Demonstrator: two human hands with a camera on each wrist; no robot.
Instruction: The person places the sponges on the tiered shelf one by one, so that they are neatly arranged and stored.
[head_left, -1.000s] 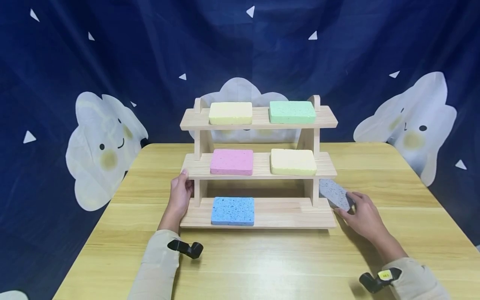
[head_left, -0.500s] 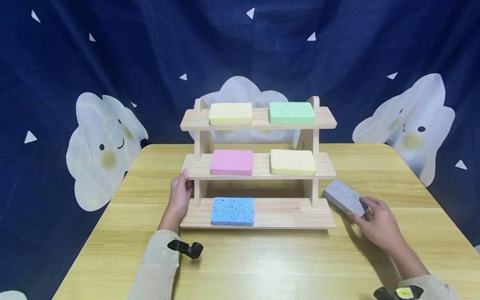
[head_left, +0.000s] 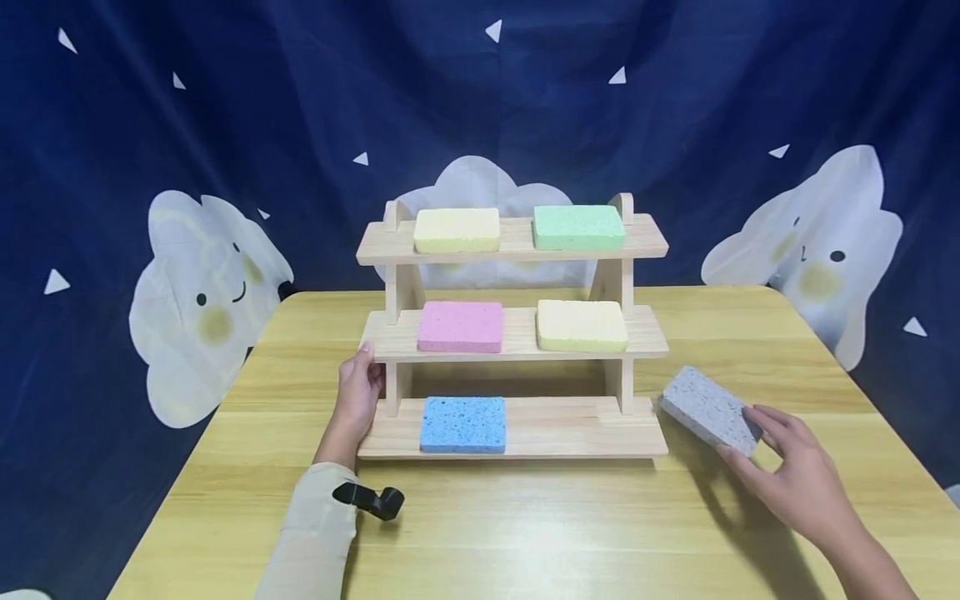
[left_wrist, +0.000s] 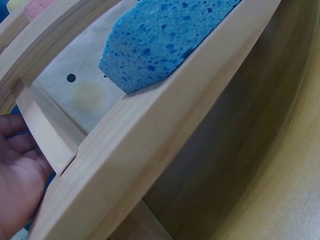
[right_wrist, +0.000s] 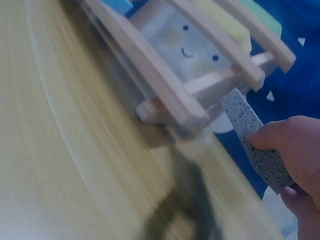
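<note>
My left hand (head_left: 356,402) grips the left end of the middle board of a three-tier wooden display shelf (head_left: 573,427), thumb at the board's edge. At the right, my right hand (head_left: 799,479) pinches a grey speckled sponge (head_left: 708,408) by its near end, beside the shelf's lower right end. The sponge is tilted, and a shadow falls on the table below it. On the bottom board lies a blue sponge (head_left: 463,425). The middle board carries a pink sponge (head_left: 461,326) and a pale yellow sponge (head_left: 582,325).
Up on the top board are another pale yellow sponge (head_left: 457,230) and a green sponge (head_left: 578,227). The shelf stands on a light wooden table (head_left: 480,533). Behind it hangs a dark blue curtain (head_left: 300,100) printed with clouds.
My right hand has drawn the grey sponge away from the shelf's right side, toward the right and nearer to me. The left hand keeps its grip on the shelf.
</note>
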